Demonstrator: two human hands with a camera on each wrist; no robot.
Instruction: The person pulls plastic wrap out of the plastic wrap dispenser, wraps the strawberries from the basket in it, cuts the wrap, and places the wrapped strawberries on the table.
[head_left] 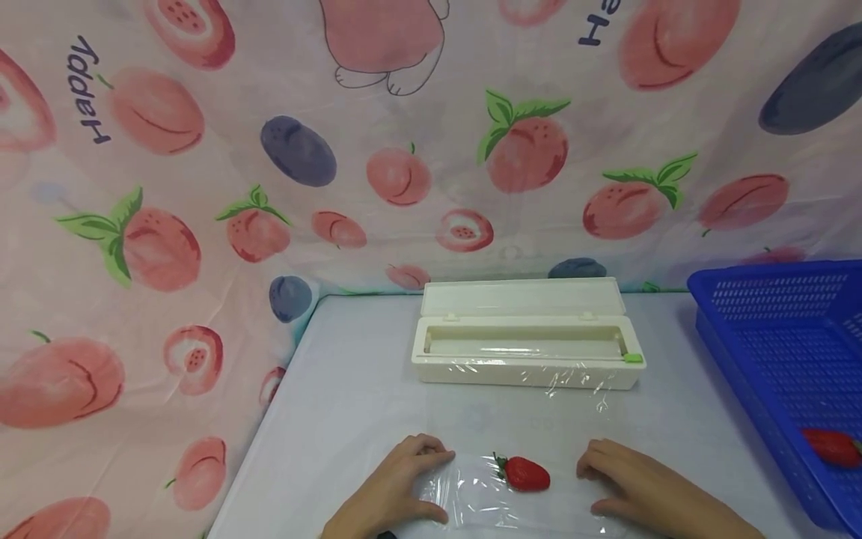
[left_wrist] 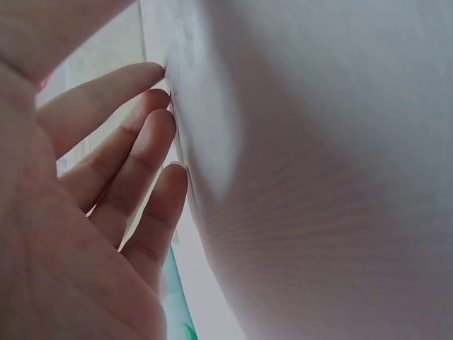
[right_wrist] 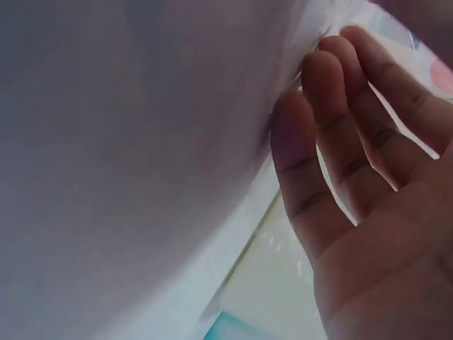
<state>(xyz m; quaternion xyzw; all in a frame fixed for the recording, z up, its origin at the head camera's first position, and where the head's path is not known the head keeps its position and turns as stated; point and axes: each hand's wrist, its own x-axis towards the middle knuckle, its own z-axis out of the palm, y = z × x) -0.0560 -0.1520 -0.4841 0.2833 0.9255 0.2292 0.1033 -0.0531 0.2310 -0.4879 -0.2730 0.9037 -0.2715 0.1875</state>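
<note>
A red strawberry (head_left: 527,474) with a green leafy cap lies on clear cling film (head_left: 491,513), its cap toward the left. The film stretches over the table from a white wrap dispenser box (head_left: 525,373). At the film's left edge my left hand (head_left: 393,486) rests, and in the left wrist view its loosely bent fingers (left_wrist: 145,149) touch the surface with their tips. My right hand (head_left: 636,483) lies on the film's right side, away from the strawberry. Its fingers (right_wrist: 329,113) are gently bent, tips down on the surface, with nothing seen gripped.
The dispenser's lid (head_left: 521,298) stands open at the back, and a green slider (head_left: 633,358) sits at its right end. A blue plastic basket (head_left: 747,404) at the right holds another red fruit (head_left: 831,448). A fruit-patterned cloth (head_left: 404,135) hangs behind the white table (head_left: 337,389).
</note>
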